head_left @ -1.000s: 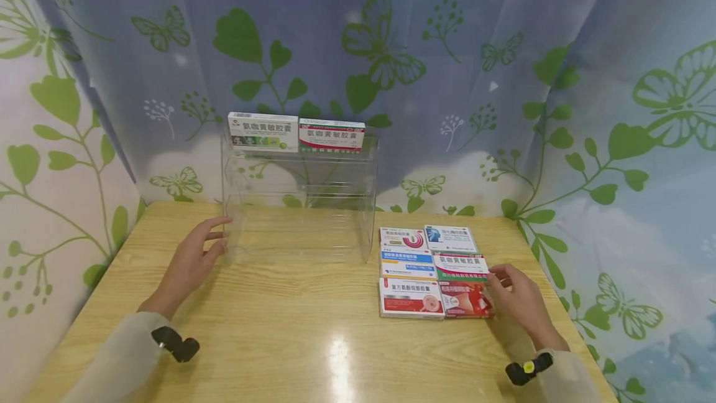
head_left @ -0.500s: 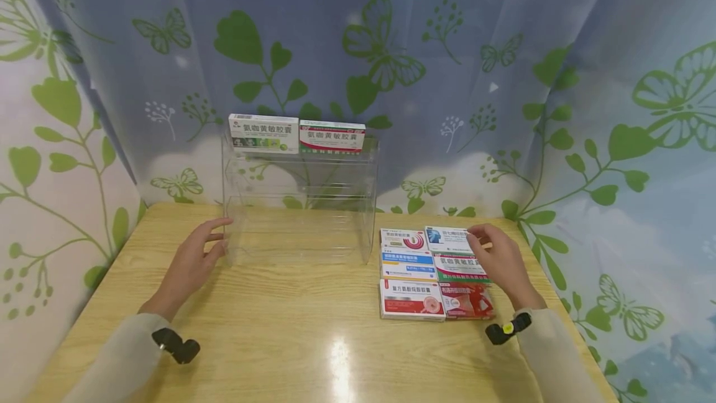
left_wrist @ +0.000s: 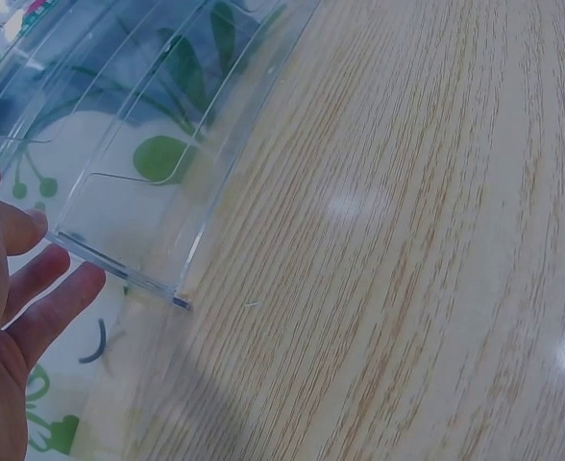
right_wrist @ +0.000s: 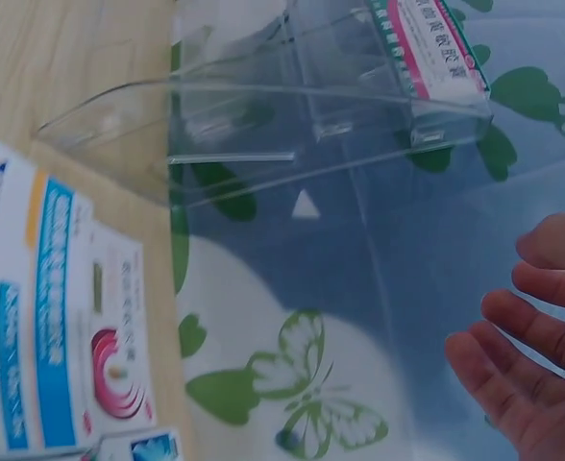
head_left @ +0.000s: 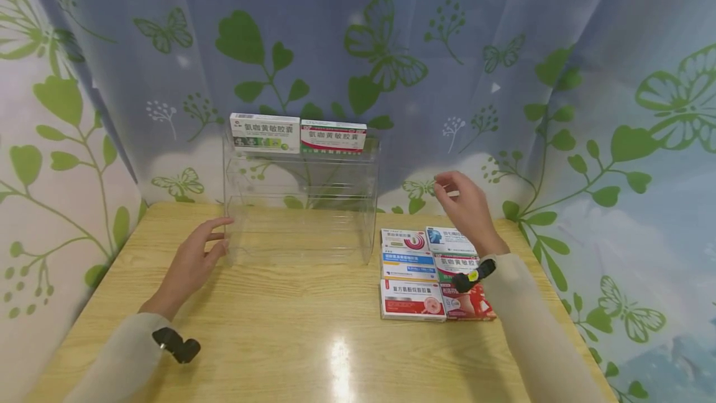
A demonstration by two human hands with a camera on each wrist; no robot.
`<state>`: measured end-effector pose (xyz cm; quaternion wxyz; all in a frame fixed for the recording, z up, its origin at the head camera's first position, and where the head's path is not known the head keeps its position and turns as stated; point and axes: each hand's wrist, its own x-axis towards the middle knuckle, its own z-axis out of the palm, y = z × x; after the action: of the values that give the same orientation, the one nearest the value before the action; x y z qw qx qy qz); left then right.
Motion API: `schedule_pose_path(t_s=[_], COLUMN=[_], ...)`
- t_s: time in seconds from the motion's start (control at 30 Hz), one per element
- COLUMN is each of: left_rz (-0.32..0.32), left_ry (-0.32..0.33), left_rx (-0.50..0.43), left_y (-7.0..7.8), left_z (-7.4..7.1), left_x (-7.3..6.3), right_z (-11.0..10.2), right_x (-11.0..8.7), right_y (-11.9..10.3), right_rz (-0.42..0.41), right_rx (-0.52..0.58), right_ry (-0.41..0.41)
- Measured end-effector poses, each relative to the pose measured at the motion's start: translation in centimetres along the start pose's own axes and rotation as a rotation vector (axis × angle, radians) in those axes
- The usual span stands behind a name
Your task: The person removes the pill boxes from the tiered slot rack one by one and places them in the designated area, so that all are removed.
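Observation:
A clear plastic tiered display rack (head_left: 369,222) stands on the table. My left hand (head_left: 187,266) touches its left side with nearly straight fingers; in the left wrist view the fingertips (left_wrist: 88,279) lie against the rack's edge. On the top tier sit a white-and-green medicine box (head_left: 265,134) and a red, white and green medicine box (head_left: 334,137), side by side. My right hand (head_left: 467,210) is raised right of the rack, loosely curled with nothing in it. Below it, several medicine boxes lie flat in two columns, including a blue-striped box (head_left: 409,266); the right forearm partly covers the right column.
The wooden table (head_left: 268,341) reaches back to a patterned curtain (head_left: 447,98) close behind the rack. Black wrist cameras (head_left: 474,276) are strapped to both wrists. Among the flat boxes, a red-and-white box (head_left: 413,299) lies nearest the front.
My right hand has moved from beside the right-hand column of boxes, back and up to the left, over the boxes toward the rack. The left hand and all the boxes stay where they were.

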<state>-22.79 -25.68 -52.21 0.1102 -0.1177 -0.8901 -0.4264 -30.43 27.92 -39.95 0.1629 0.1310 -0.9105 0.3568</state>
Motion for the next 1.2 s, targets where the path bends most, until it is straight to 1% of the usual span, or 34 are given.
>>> schedule_pose_path(t_s=[0.23, 0.43, 0.6, 0.93, 1.1, 1.2], left_rz=[-0.001, 0.008, 0.001, 0.006, 0.008, 0.009], left_ry=[-0.005, 0.004, 0.000, 0.000, 0.003, 0.007], left_rx=[0.001, 0.000, -0.002, -0.001, -0.004, -0.001], left_y=[0.0, -0.2, -0.2, -0.1, -0.3, -0.4], left_z=[-0.1, -0.1, -0.1, 0.0, 0.1, 0.1], left_x=[0.0, 0.1, 0.1, 0.1, 0.1, 0.1], right_z=[0.8, 1.7, 3.0, 5.6, 6.5, 7.0], right_x=[3.1, 5.6, 7.3, 9.6, 10.4, 10.8], right_y=[-2.9, -5.3, -7.1, -10.2, -11.0, -11.3], right_rz=[-0.004, -0.045, -0.092, -0.125, -0.105, -0.092], right_rx=[0.055, 0.092, 0.105, 0.077, 0.047, 0.020], right_ry=[-0.017, -0.027, -0.029, -0.086, -0.133, -0.146])
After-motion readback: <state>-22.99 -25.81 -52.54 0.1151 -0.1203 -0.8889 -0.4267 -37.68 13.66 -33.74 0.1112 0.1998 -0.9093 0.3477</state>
